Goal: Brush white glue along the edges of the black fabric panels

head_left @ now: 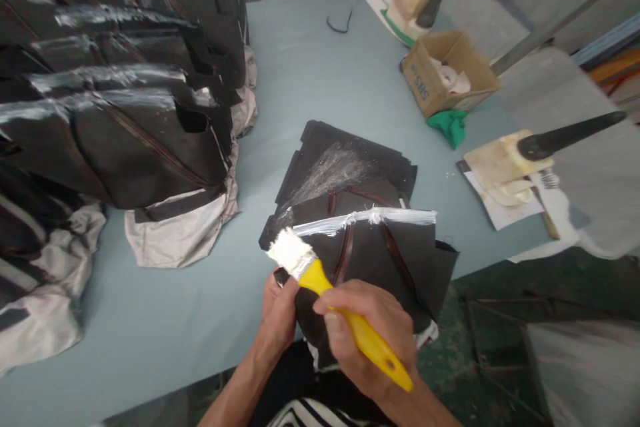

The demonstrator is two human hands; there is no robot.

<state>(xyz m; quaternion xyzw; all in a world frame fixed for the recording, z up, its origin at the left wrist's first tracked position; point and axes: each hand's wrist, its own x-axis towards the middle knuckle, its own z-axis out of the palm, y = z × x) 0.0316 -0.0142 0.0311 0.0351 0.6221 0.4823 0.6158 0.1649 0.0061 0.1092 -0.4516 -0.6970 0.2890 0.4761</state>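
My right hand [367, 330] is wrapped round the yellow handle of a paintbrush [357, 323]. White paste coats its bristles, which are at the left end of a white strip along the upper edge of a black piece [370, 253] with brown straps. My left hand [280, 307] pinches the left edge of that black piece, just below the bristles. Under and beyond it lies a flat black sheet [345, 160] with whitish streaks on its surface.
Rows of similar black pieces [135, 140] with white-smeared edges and pale cloth stand on the grey table [200, 300] at left. At right are a cardboard box [425, 83], a green cloth [450, 125], and pale blocks with black-handled tools [505, 157].
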